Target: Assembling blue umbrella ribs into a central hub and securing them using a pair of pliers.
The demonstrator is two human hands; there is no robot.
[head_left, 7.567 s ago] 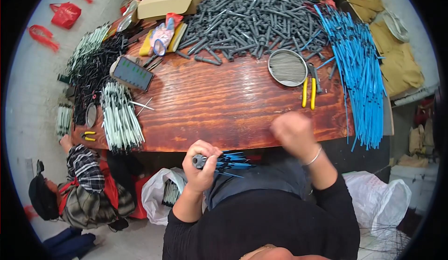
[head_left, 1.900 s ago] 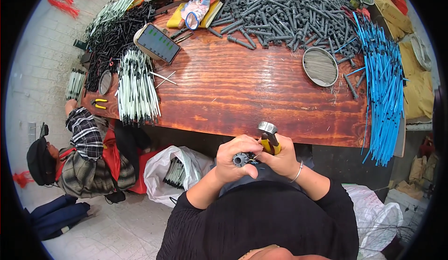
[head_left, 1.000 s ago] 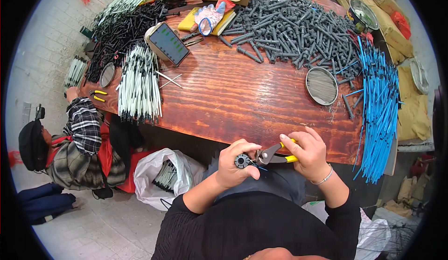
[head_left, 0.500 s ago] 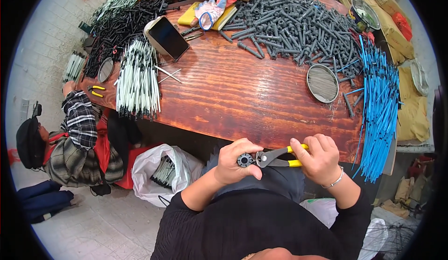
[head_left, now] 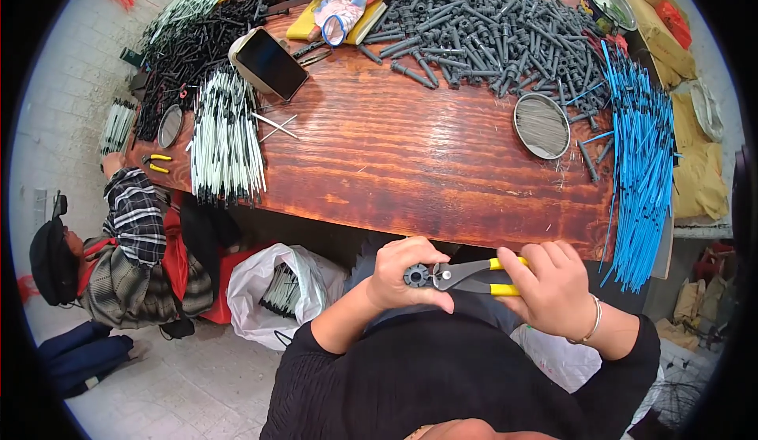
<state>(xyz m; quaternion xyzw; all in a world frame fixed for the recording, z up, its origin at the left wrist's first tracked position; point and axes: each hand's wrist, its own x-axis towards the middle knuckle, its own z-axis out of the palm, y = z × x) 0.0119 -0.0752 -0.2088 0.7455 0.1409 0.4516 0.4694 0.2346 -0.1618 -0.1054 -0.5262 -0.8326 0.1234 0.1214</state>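
Observation:
In front of my body, just off the table's near edge, my left hand (head_left: pixel 392 274) is closed around a dark grey plastic tube fitting (head_left: pixel 417 275). Its round, notched end faces up, while the rest is hidden by my fingers. My right hand (head_left: pixel 551 288) grips a pair of pliers (head_left: pixel 466 269) by its yellow handles, which are spread apart. The pliers' jaws reach the rim of the fitting; whether they bite on it I cannot tell.
The wooden table (head_left: pixel 379 156) bears grey plastic fittings (head_left: pixel 489 29), blue strips (head_left: pixel 639 164), pale strips (head_left: pixel 227 136), a round dish of thin pins (head_left: pixel 542 126) and a phone (head_left: pixel 272 63). Another person (head_left: pixel 130 243) works at the left. A white sack (head_left: pixel 260 306) stands below the table.
My right hand has shifted slightly right and down, with the pliers' handles lower. Both hands keep their holds, and the jaws stay at the fitting. The view has shifted a little.

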